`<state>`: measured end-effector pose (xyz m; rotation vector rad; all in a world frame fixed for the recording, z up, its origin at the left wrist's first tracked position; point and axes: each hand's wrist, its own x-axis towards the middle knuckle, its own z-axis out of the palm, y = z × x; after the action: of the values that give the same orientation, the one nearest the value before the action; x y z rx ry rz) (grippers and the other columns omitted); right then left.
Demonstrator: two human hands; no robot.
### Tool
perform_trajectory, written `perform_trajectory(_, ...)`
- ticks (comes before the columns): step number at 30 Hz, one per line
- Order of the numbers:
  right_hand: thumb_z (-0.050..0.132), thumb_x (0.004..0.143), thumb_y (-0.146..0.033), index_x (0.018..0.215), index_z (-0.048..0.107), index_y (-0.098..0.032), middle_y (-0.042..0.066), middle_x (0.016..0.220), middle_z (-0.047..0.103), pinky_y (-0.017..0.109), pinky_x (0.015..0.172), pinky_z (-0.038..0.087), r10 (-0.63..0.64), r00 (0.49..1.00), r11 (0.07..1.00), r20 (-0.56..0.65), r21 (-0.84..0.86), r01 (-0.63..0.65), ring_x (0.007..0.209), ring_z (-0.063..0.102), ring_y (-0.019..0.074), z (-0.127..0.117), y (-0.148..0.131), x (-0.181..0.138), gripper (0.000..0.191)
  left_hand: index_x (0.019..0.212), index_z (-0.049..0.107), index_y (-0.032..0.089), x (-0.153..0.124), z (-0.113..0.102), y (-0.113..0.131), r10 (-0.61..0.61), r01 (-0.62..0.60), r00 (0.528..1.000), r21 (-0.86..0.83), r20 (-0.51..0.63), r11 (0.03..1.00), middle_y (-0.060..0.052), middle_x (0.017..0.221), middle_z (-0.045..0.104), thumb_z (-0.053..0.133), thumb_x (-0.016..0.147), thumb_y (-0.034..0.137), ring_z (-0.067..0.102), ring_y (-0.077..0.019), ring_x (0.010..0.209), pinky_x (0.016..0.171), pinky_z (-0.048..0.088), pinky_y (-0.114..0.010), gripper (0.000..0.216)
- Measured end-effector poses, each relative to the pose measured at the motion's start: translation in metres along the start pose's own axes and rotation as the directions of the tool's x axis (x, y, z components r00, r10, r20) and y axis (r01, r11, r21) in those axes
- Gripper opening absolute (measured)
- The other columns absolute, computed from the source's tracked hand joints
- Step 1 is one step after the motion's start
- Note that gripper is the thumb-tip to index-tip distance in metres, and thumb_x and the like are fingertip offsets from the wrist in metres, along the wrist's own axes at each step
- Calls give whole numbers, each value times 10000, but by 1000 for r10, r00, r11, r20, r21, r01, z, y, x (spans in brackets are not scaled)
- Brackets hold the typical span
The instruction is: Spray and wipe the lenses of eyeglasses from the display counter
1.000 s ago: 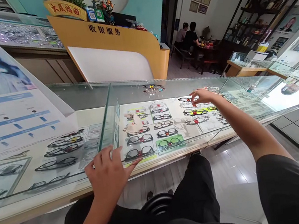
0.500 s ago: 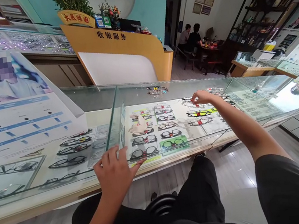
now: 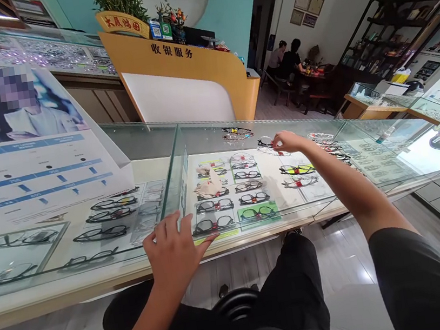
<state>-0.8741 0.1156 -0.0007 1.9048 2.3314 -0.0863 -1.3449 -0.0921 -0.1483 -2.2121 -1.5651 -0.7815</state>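
My right hand [image 3: 288, 140] reaches into the open glass display case [image 3: 252, 220] and pinches a dark-framed pair of glasses [image 3: 265, 142] at the far row. My left hand [image 3: 173, 250] rests flat on the case's front edge, fingers spread, next to the raised glass pane [image 3: 175, 171]. Rows of glasses [image 3: 247, 185] lie on white and green cards inside. A crumpled beige cloth [image 3: 209, 188] lies among them.
A large poster board [image 3: 30, 153] leans on the counter at left. An orange cashier desk [image 3: 187, 77] stands behind. Two people [image 3: 287, 57] sit at a table far back. More glass cases [image 3: 392, 108] run to the right. My dark-trousered legs are below.
My right hand has shifted left along the far row and now pinches a dark pair of glasses. My left hand has stayed on the case edge.
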Motion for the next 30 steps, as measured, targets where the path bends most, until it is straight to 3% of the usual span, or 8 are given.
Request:
perform_trajectory(7, 709, 932, -292, 1074, 893, -250, 102, 1469, 774, 506, 1232, 440, -149, 989, 987, -27, 50, 150, 1417, 594, 380, -7, -75, 67, 236, 1282, 745, 133, 0, -1, 1, 39, -37, 998, 61, -40, 997, -286, 1416, 779, 734, 996, 780, 729, -468, 1246, 961, 432, -531, 707)
perform_trajectory(11, 736, 876, -248, 1025, 894, -251, 107, 1467, 780, 556, 1248, 437, -182, 983, 982, -18, 46, 183, 1422, 577, 403, -4, -97, 87, 217, 1278, 755, 121, -1, 0, 1, 41, -38, 998, 56, -53, 998, -292, 1405, 777, 794, 954, 768, 723, -473, 1245, 982, 429, -538, 725)
perform_trajectory(17, 706, 934, -256, 1077, 888, -254, 111, 1530, 772, 642, 1288, 426, -184, 983, 983, -25, 15, 184, 1499, 567, 428, 8, -99, 91, 231, 1282, 767, 123, -3, 4, 0, 3, -4, 999, -24, -37, 1000, -304, 1416, 769, 797, 945, 777, 702, -486, 1281, 1004, 419, -534, 736)
perform_trajectory(25, 683, 964, -284, 1118, 873, -245, 87, 1629, 731, 640, 1414, 304, -193, 980, 981, -42, 20, 194, 1690, 431, 420, 21, -94, 89, 248, 1289, 762, 122, -2, 4, 0, 31, -29, 999, 43, -44, 999, -300, 1417, 767, 763, 966, 781, 701, -476, 1265, 993, 425, -541, 734)
perform_trajectory(30, 741, 977, -428, 1150, 860, -252, 107, 1604, 736, 616, 1380, 371, -159, 985, 986, -71, 36, 162, 1638, 484, 426, 22, -100, 90, 275, 1296, 767, 103, -3, 4, 0, 59, -55, 997, 68, -56, 996, -315, 1412, 764, 744, 979, 781, 704, -485, 1257, 998, 441, -552, 748)
